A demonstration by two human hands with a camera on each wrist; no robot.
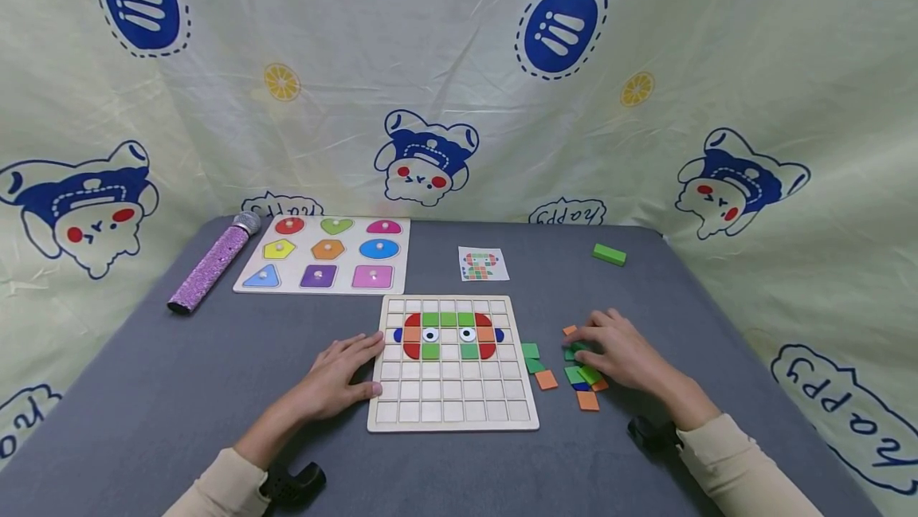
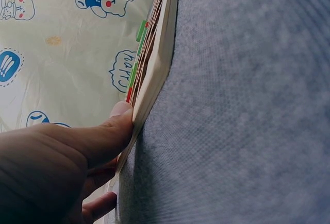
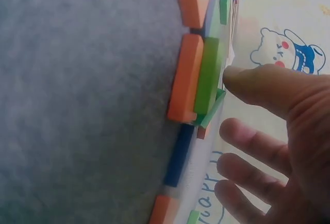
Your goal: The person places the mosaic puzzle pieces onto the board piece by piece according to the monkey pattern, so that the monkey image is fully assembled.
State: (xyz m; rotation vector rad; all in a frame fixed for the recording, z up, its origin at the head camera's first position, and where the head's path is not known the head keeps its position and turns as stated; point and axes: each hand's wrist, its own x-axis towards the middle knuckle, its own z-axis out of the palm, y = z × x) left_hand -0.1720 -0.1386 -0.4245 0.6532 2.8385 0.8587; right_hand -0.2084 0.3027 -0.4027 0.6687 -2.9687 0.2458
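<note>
A pale wooden grid board [image 1: 452, 415] lies on the grey table, carrying a pattern of red, green, orange and blue tiles with two eye tiles. My left hand [image 1: 335, 380] rests against its left edge; in the left wrist view the thumb [image 2: 121, 118] touches the board's side. To the right of the board is a loose heap of green, orange and blue tiles, including an orange tile [image 1: 588, 401] and a blue tile [image 3: 179, 154]. Over this heap my right hand [image 1: 625, 351] hovers with fingers loosely bent. In the right wrist view nothing shows between thumb and fingers.
A small pattern card [image 1: 484, 264] lies behind the board. At the back left are a shape puzzle [image 1: 358, 248] with knobbed pieces and a purple glittery microphone [image 1: 211, 266]. One green block [image 1: 609, 255] sits at the back right, before a printed cloth [image 1: 459, 47].
</note>
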